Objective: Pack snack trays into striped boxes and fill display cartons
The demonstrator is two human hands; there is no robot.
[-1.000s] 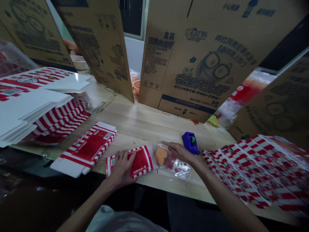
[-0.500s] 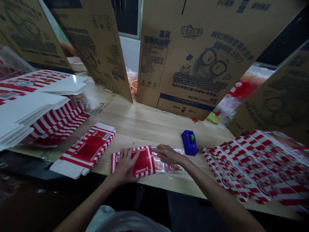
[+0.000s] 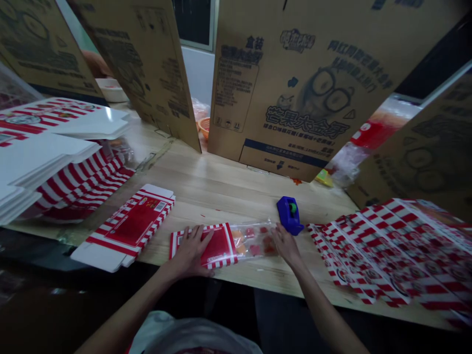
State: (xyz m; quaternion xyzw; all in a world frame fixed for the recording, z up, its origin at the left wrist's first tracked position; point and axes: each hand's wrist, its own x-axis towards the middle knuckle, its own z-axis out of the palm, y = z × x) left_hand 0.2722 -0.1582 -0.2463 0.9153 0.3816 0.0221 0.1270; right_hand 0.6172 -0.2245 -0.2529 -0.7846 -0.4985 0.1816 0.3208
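Observation:
My left hand lies across a red carton with striped edges, its fingers over the far side and its thumb near the front edge. A clear plastic bag with orange and red pieces inside sticks out from the carton's right end. At the bag's far right end is my right hand, its fingers drawn together on the plastic edge. Just beyond that hand stands a blue tape dispenser with a green core. Another flat red-and-white carton lies to the left.
Stacked white and striped cartons fill the left side. Red-and-white printed sheets overlap on the right. Tall cardboard panels stand along the back. An orange basket shows through a gap, and a person's hand shows behind the left panels.
My right hand has moved right along the clear bag to its far end, uncovering the coloured pieces. The left hand stays on the carton. The view has shifted slightly.

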